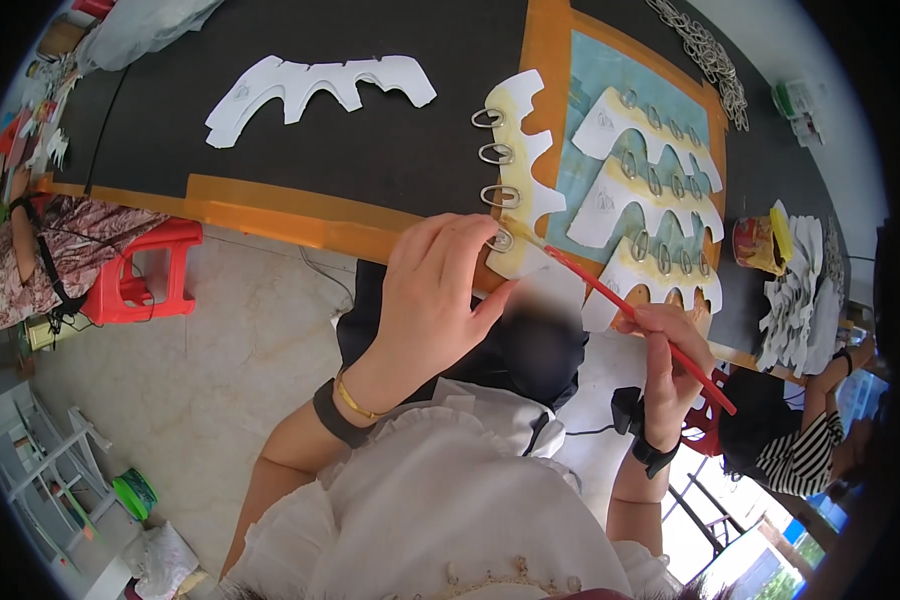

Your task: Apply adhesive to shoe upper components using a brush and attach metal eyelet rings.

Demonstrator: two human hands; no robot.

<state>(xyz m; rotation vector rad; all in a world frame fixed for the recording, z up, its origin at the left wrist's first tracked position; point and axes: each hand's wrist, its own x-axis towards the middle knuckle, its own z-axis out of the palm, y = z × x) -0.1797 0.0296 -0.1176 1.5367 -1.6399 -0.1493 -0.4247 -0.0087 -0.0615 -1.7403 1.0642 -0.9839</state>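
A white scalloped piece (pixel 542 205), smeared with yellowish glue, lies lengthwise at the table's near edge. Several oval metal rings (pixel 500 195) sit along its left side. My left hand (pixel 438 275) is closed at its lower end, fingertips on the lowest ring (pixel 500 240), thumb beside the piece. Between the fingers of my right hand (pixel 678 365) is a slim red brush (pixel 620 300), its tip touching the piece close to that ring. To the right, similar white pieces with rings (pixel 610 208) rest on a blue-green mat (pixel 595 75).
A stack of plain white scalloped pieces (pixel 305 90) lies on the dark table (pixel 410 180). Far right are a heap of metal rings (pixel 710 60), a red-yellow tub (pixel 760 243) and more white cutouts (pixel 795 310). People sit at both sides, one by a red stool (pixel 150 270).
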